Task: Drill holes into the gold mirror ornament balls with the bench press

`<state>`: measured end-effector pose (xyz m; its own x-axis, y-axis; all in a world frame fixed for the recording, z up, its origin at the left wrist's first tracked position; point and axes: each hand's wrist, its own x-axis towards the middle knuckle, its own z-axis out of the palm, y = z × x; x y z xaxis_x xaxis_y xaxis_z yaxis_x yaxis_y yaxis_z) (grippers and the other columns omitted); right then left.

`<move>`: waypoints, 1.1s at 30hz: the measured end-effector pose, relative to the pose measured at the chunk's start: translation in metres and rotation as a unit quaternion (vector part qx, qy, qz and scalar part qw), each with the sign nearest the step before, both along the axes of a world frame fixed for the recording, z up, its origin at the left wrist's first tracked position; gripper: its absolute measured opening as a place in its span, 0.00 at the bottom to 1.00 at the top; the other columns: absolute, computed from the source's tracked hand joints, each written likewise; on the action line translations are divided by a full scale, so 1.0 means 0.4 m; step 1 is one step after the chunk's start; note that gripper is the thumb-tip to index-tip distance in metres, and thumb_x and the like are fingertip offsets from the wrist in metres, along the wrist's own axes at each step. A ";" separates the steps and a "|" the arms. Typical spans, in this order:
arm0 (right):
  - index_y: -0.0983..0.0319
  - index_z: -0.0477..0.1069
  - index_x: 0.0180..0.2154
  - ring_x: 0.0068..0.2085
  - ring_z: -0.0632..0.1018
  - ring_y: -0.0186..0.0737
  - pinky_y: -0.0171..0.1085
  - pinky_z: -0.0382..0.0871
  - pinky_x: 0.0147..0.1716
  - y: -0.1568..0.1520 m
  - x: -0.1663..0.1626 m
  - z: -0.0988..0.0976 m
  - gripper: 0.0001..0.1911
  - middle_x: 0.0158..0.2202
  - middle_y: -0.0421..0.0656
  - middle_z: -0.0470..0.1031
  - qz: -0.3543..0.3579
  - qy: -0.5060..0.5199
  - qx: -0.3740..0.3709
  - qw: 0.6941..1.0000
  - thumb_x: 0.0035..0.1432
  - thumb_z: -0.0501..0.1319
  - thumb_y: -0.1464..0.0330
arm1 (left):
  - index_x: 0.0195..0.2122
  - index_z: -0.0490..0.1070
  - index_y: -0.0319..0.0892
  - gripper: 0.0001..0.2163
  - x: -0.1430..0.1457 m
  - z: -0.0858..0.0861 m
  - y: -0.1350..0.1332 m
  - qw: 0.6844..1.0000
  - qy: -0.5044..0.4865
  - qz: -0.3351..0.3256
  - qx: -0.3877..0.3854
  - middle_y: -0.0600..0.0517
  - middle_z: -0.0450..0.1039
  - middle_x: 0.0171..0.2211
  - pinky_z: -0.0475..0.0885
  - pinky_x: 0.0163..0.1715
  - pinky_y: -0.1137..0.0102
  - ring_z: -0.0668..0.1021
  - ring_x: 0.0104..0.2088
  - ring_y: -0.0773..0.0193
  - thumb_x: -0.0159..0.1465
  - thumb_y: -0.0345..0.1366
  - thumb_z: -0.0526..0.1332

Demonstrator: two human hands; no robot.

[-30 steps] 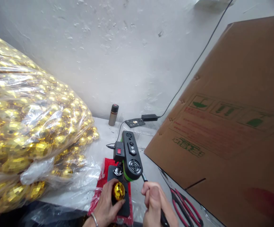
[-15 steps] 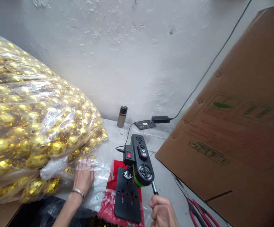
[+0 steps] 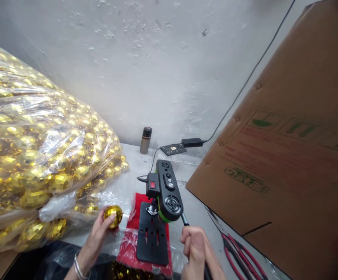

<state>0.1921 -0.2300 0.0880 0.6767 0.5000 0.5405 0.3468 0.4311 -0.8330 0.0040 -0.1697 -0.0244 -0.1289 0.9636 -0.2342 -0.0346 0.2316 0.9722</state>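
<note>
My left hand [image 3: 96, 234] holds a gold faceted ball ornament [image 3: 113, 216] between thumb and fingers, beside the large clear bag [image 3: 52, 147] of such balls. My right hand [image 3: 197, 251] is closed around the handle [image 3: 185, 220], a metal rod with a black grip. Its tip meets the side of a small black and green machine [image 3: 169, 190]; whether it is fixed there I cannot tell. The machine has a red switch [image 3: 152, 184] and a slotted black base plate [image 3: 152, 237]. A red cloth [image 3: 125, 249], partly under plastic, lies beneath the plate.
A cardboard box [image 3: 285, 155] leans in on the right, with red-handled cutters [image 3: 239, 258] in front of it. Against the wall stand a black-capped bottle [image 3: 146, 140] and a power adapter [image 3: 192, 142] with its cable. Gold pieces [image 3: 131, 271] show at the bottom edge.
My left hand has drawn back from the bag's edge and now has a gold ball in it. My right hand keeps its grip on the handle. The view has shifted slightly.
</note>
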 end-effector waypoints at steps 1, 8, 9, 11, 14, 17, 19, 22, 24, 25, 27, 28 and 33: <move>0.60 0.56 0.21 0.26 0.64 0.31 0.37 0.52 0.28 0.004 0.002 0.008 0.25 0.22 0.36 0.59 0.007 0.003 0.009 1.000 0.71 0.56 0.63 | 0.45 0.72 0.42 0.28 0.017 -0.003 -0.026 0.996 -0.087 -0.003 -0.036 0.48 0.81 0.37 0.78 0.36 0.62 0.82 0.34 0.55 0.52 0.59 0.66; 0.60 0.60 0.23 0.25 0.66 0.29 0.31 0.58 0.25 0.011 0.053 0.005 0.21 0.22 0.36 0.61 0.081 -0.093 0.031 0.992 0.71 0.54 0.70 | 0.51 0.71 0.43 0.32 0.135 -0.058 -0.057 0.980 -0.175 -0.059 -0.070 0.51 0.81 0.37 0.75 0.30 0.67 0.81 0.31 0.61 0.53 0.60 0.69; 0.60 0.60 0.23 0.24 0.67 0.29 0.31 0.59 0.25 0.011 0.059 0.002 0.20 0.22 0.36 0.61 0.086 -0.105 0.029 0.990 0.71 0.53 0.71 | 0.53 0.70 0.42 0.33 0.149 -0.069 -0.048 0.986 -0.140 -0.072 -0.051 0.49 0.81 0.39 0.76 0.31 0.67 0.82 0.32 0.60 0.53 0.60 0.68; 0.60 0.60 0.23 0.24 0.67 0.28 0.31 0.59 0.25 0.010 0.065 -0.003 0.21 0.22 0.36 0.61 0.084 -0.098 0.027 0.991 0.71 0.53 0.71 | 0.55 0.69 0.42 0.34 0.174 -0.088 -0.033 0.994 -0.062 -0.092 0.000 0.46 0.82 0.44 0.78 0.37 0.64 0.84 0.38 0.56 0.53 0.59 0.68; 0.60 0.59 0.22 0.24 0.66 0.28 0.31 0.58 0.24 0.010 0.065 -0.008 0.21 0.22 0.36 0.60 0.081 -0.081 0.034 0.993 0.71 0.53 0.70 | 0.54 0.69 0.43 0.28 0.204 -0.101 -0.025 0.986 0.066 -0.131 0.082 0.45 0.83 0.46 0.77 0.48 0.60 0.84 0.46 0.51 0.56 0.52 0.67; 0.60 0.60 0.23 0.24 0.66 0.29 0.32 0.58 0.24 0.008 0.060 -0.011 0.20 0.22 0.35 0.60 0.092 -0.097 0.049 0.990 0.71 0.53 0.72 | 0.55 0.69 0.44 0.23 0.221 -0.100 -0.026 0.962 0.183 -0.162 0.122 0.44 0.83 0.48 0.77 0.50 0.55 0.84 0.47 0.49 0.59 0.46 0.64; 0.60 0.60 0.24 0.25 0.66 0.29 0.33 0.57 0.24 0.005 0.051 -0.008 0.20 0.22 0.35 0.60 0.087 -0.090 0.047 0.991 0.71 0.53 0.73 | 0.56 0.69 0.43 0.24 0.227 -0.100 -0.025 0.949 0.224 -0.170 0.141 0.42 0.82 0.50 0.77 0.52 0.52 0.84 0.49 0.47 0.59 0.44 0.64; 0.60 0.59 0.24 0.26 0.64 0.29 0.34 0.56 0.27 -0.001 0.031 0.001 0.20 0.23 0.36 0.59 0.061 -0.046 0.029 0.997 0.72 0.52 0.72 | 0.56 0.70 0.41 0.24 0.234 -0.106 -0.022 0.934 0.256 -0.179 0.175 0.39 0.82 0.51 0.77 0.52 0.50 0.83 0.50 0.45 0.59 0.43 0.65; 0.60 0.59 0.24 0.26 0.63 0.30 0.35 0.56 0.27 -0.004 0.020 0.005 0.20 0.24 0.36 0.59 0.053 -0.027 0.021 0.998 0.72 0.52 0.71 | 0.55 0.72 0.42 0.23 0.239 -0.113 -0.021 0.923 0.280 -0.169 0.202 0.40 0.82 0.48 0.78 0.50 0.49 0.83 0.48 0.44 0.59 0.42 0.66; 0.60 0.59 0.24 0.27 0.64 0.30 0.35 0.56 0.28 -0.005 0.016 0.006 0.21 0.24 0.36 0.58 0.052 -0.024 0.021 0.998 0.72 0.52 0.71 | 0.53 0.73 0.42 0.22 0.242 -0.117 -0.020 0.917 0.291 -0.164 0.217 0.41 0.82 0.47 0.78 0.49 0.49 0.83 0.47 0.44 0.57 0.41 0.67; 0.60 0.59 0.23 0.27 0.64 0.30 0.35 0.56 0.28 -0.007 0.013 0.004 0.21 0.23 0.35 0.58 0.050 -0.018 0.022 0.998 0.72 0.53 0.70 | 0.51 0.74 0.43 0.22 0.244 -0.122 -0.018 0.907 0.301 -0.166 0.245 0.42 0.82 0.45 0.78 0.46 0.49 0.82 0.45 0.44 0.55 0.39 0.68; 0.60 0.59 0.23 0.26 0.64 0.29 0.34 0.56 0.28 -0.008 0.013 0.002 0.21 0.23 0.35 0.58 0.049 -0.018 0.021 0.998 0.72 0.53 0.70 | 0.51 0.75 0.42 0.22 0.244 -0.124 -0.017 0.903 0.299 -0.172 0.255 0.42 0.82 0.45 0.78 0.46 0.50 0.82 0.45 0.44 0.54 0.37 0.68; 0.60 0.61 0.23 0.26 0.64 0.30 0.35 0.56 0.28 -0.013 0.021 -0.006 0.21 0.24 0.36 0.59 0.058 -0.019 0.005 0.998 0.72 0.52 0.69 | 0.52 0.73 0.44 0.22 0.240 -0.122 -0.009 0.890 0.291 -0.223 0.271 0.44 0.80 0.47 0.75 0.50 0.51 0.79 0.47 0.47 0.55 0.34 0.66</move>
